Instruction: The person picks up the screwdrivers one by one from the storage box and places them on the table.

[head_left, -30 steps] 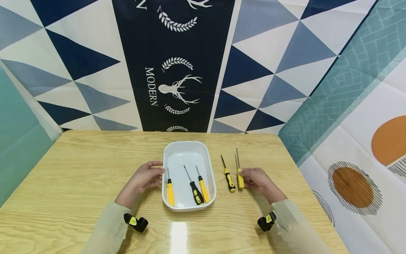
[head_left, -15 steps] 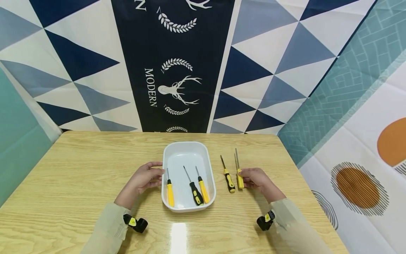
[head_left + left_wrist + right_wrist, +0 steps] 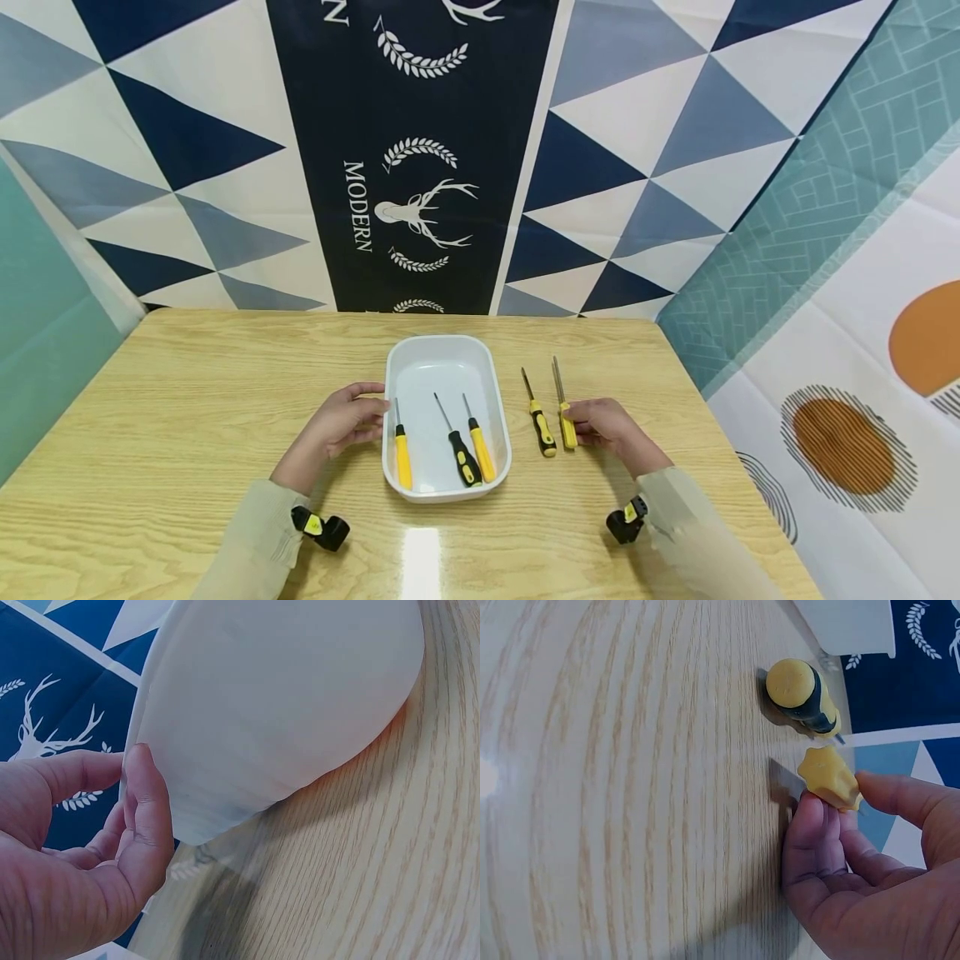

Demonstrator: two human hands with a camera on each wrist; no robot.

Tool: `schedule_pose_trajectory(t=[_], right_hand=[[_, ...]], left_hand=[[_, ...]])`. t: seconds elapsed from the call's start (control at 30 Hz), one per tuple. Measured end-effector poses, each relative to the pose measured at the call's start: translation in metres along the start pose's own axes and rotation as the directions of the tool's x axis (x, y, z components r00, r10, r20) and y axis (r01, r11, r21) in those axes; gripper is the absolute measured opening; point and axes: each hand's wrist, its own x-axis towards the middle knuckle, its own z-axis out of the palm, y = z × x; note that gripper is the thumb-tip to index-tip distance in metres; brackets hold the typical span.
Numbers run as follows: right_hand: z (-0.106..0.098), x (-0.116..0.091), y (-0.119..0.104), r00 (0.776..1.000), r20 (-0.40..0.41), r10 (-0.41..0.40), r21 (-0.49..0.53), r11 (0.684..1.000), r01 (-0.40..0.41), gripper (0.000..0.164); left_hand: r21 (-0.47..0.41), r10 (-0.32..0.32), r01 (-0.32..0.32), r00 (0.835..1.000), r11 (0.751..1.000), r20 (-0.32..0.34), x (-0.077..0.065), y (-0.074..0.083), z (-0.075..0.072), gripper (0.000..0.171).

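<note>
My left hand [image 3: 352, 417] pinches the left rim of a white plastic tray [image 3: 447, 493]; in the left wrist view the thumb and fingers meet at the edge of its wall. Inside the tray lie a yellow-handled screwdriver [image 3: 403, 460] at the left, a black-and-yellow one [image 3: 466, 459], and another yellow-handled one [image 3: 482, 451] at the right. Right of the tray, my right hand [image 3: 607, 425] holds a screwdriver with a fluted yellow handle [image 3: 829, 776] between thumb and fingers, its shaft pointing away from me. Beside it a black-and-yellow screwdriver [image 3: 801, 694] lies on the table.
The wooden table [image 3: 210, 400] ends at a patterned fabric backdrop [image 3: 420, 158] just behind the tray. More printed fabric [image 3: 847, 417] hangs along the right side. A small black camera sits on each wrist.
The screwdriver in my right hand has shifted slightly toward me, and its tip has swung a little left. My left hand and the tray stay where they were.
</note>
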Motion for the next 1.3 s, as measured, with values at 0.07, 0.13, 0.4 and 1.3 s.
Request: schedule_pose_trajectory(t=[0.07,0.13,0.4,1.3], right_hand=[[0.001,0.000,-0.001,1.000,0.001,0.006,-0.004,1.000,-0.006,0.051],[0.001,0.000,-0.002,1.000,0.004,0.009,-0.011,1.000,-0.008,0.051],[0.003,-0.002,-0.005,1.000,-0.012,0.013,-0.052,0.999,-0.013,0.046],[0.011,0.001,-0.007,0.983,-0.181,-0.010,-0.307,0.951,-0.047,0.033]], left_hand=[[-0.003,0.000,0.000,1.000,1.000,0.002,0.000,0.000,0.000,0.050],[-0.006,-0.002,0.002,1.000,1.000,0.001,0.000,0.000,-0.001,0.050],[-0.010,-0.001,0.001,1.000,1.000,0.009,0.000,0.000,-0.001,0.050],[-0.009,-0.006,0.006,1.000,1.000,0.001,0.000,0.000,0.000,0.049]])
